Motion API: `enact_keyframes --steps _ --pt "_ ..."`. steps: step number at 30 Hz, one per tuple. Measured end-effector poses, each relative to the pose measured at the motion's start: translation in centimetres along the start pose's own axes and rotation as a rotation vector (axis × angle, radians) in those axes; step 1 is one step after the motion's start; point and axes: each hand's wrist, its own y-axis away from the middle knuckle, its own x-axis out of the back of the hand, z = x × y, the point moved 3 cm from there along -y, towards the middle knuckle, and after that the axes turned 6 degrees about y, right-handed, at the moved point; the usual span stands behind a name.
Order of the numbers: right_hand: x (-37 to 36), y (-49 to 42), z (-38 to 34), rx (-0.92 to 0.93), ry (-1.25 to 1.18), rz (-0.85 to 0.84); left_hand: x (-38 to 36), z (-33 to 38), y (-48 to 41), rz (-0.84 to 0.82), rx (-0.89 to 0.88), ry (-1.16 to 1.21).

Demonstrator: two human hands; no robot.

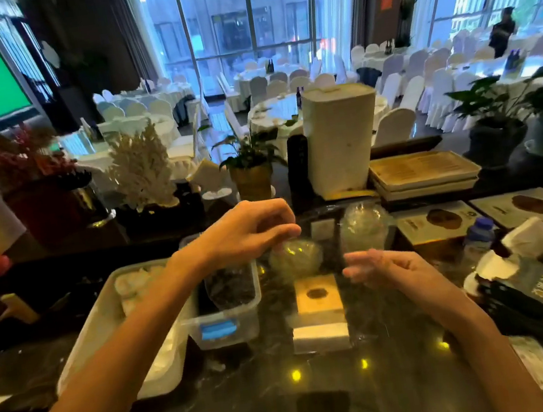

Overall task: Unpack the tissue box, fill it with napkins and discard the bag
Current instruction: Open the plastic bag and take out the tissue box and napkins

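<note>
A tan tissue box [318, 294] with a dark oval opening on top stands on the dark marble counter [254, 398]. A stack of white napkins [321, 337] lies just in front of it. Above the box, my left hand [249, 231] pinches the top of a crumpled clear plastic bag [296, 258]. My right hand [385, 268] hovers to the right of the box, fingers partly curled and blurred, next to the bag's edge; whether it touches the bag is unclear.
A clear plastic bin [225, 326] and a white tray [107, 331] sit at left. A tall beige container [341, 141], stacked trays [423, 173], potted plants and a coral ornament [141, 171] line the back. A water bottle [478, 239] and clutter lie at right.
</note>
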Motion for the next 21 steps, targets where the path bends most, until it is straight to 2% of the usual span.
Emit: enact_keyframes --steps 3,7,9,11,13,14,15,17,18,21 --pt "-1.0 0.7 3.8 -0.013 0.074 0.145 -4.2 -3.2 2.2 -0.006 0.099 -0.063" --pt "-3.2 2.5 10.5 -0.128 0.135 0.197 -11.0 -7.4 5.6 -0.041 0.262 -0.150" --pt "-4.2 3.6 12.5 -0.195 0.166 0.213 -13.2 -8.4 6.8 -0.031 0.277 -0.156" --pt "-4.6 4.5 12.8 -0.221 0.200 0.334 -14.0 -8.5 7.1 0.001 0.248 -0.159" --pt "-4.3 5.7 10.9 -0.083 0.314 0.596 -13.9 -8.1 6.9 0.017 0.197 -0.169" --pt "-4.5 6.4 9.4 0.067 0.406 0.702 -13.8 -7.8 6.8 0.017 0.180 -0.168" --pt "-5.0 7.0 7.8 0.235 0.487 0.738 -13.7 -7.6 6.7 0.018 0.167 -0.162" --pt "-6.8 7.4 4.7 0.482 0.620 0.597 -13.5 -7.1 6.5 0.020 0.148 -0.149" --pt "-7.7 7.0 3.6 0.522 0.728 0.483 -13.5 -6.9 6.4 0.016 0.139 -0.150" --pt "-9.3 5.1 2.6 0.444 1.035 0.268 -13.5 -6.7 6.2 -0.006 0.147 -0.153"
